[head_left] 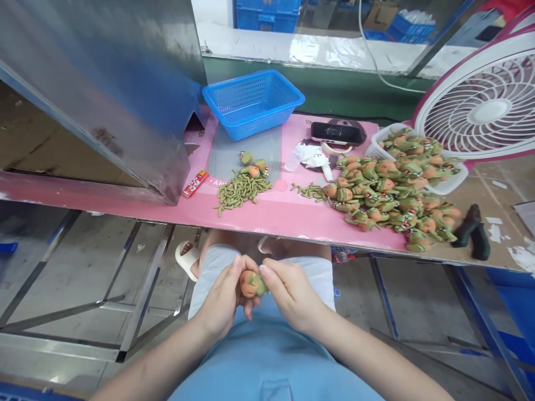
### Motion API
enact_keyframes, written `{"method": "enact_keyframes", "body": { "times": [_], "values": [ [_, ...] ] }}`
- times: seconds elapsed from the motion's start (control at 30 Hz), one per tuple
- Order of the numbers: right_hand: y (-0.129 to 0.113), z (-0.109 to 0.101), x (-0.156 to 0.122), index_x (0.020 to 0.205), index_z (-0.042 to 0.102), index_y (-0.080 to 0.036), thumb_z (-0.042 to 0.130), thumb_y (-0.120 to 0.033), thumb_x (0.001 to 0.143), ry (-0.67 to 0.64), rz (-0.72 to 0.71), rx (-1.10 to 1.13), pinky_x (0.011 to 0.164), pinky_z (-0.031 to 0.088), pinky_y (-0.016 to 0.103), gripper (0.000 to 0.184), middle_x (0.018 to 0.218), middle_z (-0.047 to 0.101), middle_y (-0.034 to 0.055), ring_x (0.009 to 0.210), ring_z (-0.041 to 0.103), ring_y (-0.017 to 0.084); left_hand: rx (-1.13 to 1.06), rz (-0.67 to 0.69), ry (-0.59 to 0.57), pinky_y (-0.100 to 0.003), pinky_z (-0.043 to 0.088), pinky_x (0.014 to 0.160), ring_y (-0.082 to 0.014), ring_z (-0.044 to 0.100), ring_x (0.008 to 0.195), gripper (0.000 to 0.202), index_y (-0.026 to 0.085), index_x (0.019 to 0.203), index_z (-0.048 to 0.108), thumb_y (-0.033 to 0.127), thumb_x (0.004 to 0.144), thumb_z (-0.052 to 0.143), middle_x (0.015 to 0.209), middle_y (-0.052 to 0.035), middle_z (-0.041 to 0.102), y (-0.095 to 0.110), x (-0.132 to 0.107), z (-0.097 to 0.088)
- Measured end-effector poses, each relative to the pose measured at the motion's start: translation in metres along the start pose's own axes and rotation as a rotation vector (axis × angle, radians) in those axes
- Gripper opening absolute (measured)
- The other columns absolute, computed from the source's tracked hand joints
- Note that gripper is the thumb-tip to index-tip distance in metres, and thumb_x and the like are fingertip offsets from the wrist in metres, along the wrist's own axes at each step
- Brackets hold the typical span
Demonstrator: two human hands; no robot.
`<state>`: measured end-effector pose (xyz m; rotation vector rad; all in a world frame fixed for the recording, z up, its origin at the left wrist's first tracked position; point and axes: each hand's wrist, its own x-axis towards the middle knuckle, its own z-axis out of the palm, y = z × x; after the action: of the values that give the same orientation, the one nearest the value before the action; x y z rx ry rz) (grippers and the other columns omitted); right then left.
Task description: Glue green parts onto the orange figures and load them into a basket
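A small green and orange toy figure (249, 284) is held over my lap, in front of the table edge. My left hand (228, 289) is closed around it from the left, with fingers beneath it. From the right, my right hand (288, 287) pinches at its green side; whether a small part sits between thumb and finger is hidden. On the table beyond lies a pile of thin green pieces (242, 193), with a few figures (253, 169) at its top. A smaller scatter of green pieces (311, 191) lies beside a large heap of similar figures (388, 189).
A blue perforated basket (254, 125) stands at the back. Behind the heap are a white basket (376, 143) and a large fan (480, 106). A phone-like device (337, 133), crumpled white wrapping (309, 154), dark-handled pliers (472, 234) and a metal housing (125, 94) also occupy the table.
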<state>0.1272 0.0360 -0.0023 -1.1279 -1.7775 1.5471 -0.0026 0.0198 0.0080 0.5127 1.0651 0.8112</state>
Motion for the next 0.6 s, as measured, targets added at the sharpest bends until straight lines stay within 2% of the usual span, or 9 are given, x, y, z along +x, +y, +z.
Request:
{"method": "enact_keyframes", "body": {
  "times": [0.07, 0.23, 0.37, 0.6],
  "values": [
    [-0.0004, 0.0009, 0.0, 0.061, 0.042, -0.015, 0.023, -0.04, 0.091, 0.053, -0.014, -0.202, 0.056, 0.034, 0.023, 0.044, 0.059, 0.054, 0.0043, 0.055, 0.048, 0.011, 0.051, 0.018, 0.057, -0.014, 0.029, 0.032, -0.0041, 0.034, 0.032, 0.059, 0.013, 0.061, 0.042, 0.071, 0.061, 0.054, 0.041, 0.0041, 0.043, -0.0008, 0.0035, 0.0031],
    [-0.0028, 0.0023, 0.0011, 0.06, 0.037, -0.016, 0.024, -0.031, 0.092, 0.204, -0.199, -0.411, 0.05, 0.026, 0.022, 0.038, 0.054, 0.046, 0.0004, 0.048, 0.04, 0.009, 0.133, 0.084, 0.116, -0.012, 0.024, 0.03, -0.003, 0.031, 0.033, 0.052, 0.014, 0.055, 0.036, 0.061, 0.064, 0.056, 0.041, 0.0063, 0.035, -0.0015, 0.0089, 0.0073],
    [-0.0034, 0.0017, 0.0008, 0.059, 0.035, -0.016, 0.026, -0.027, 0.092, 0.271, -0.285, -0.505, 0.048, 0.025, 0.022, 0.036, 0.051, 0.042, -0.0011, 0.046, 0.037, 0.009, 0.155, 0.118, 0.106, -0.012, 0.025, 0.032, -0.0025, 0.028, 0.034, 0.044, 0.014, 0.055, 0.035, 0.052, 0.07, 0.052, 0.043, 0.0071, 0.032, -0.0027, 0.0093, 0.0064],
    [-0.0022, 0.0022, 0.0026, 0.06, 0.035, -0.016, 0.025, -0.027, 0.093, 0.309, -0.337, -0.568, 0.049, 0.026, 0.022, 0.036, 0.052, 0.043, -0.0012, 0.046, 0.037, 0.009, 0.171, 0.167, 0.098, -0.012, 0.024, 0.034, -0.0031, 0.029, 0.037, 0.041, 0.015, 0.055, 0.034, 0.047, 0.076, 0.047, 0.045, 0.0063, 0.031, -0.0063, 0.0098, 0.0032]
  ]
}}
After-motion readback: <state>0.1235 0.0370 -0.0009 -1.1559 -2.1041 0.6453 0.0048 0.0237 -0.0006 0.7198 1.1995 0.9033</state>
